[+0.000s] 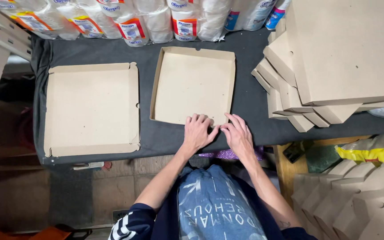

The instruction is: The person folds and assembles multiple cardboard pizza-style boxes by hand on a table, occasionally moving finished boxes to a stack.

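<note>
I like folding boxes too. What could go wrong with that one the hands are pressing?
Both hands, left hand and right hand, press the near wall of the shallow brown cardboard tray. That wall might crease or tear. The tray lies close to the edge of the dark cloth-covered table, so it could slide off towards the person.

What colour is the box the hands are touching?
Plain light brown cardboard. The box shows best in the head view, lying on a dark grey cloth.

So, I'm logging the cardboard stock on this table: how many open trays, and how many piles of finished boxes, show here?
Open cardboard trays: 2, the tray under both hands and the tray further left.
Piles of finished boxes: 2, the pile on the table and the lower pile.
Total: 4
</note>
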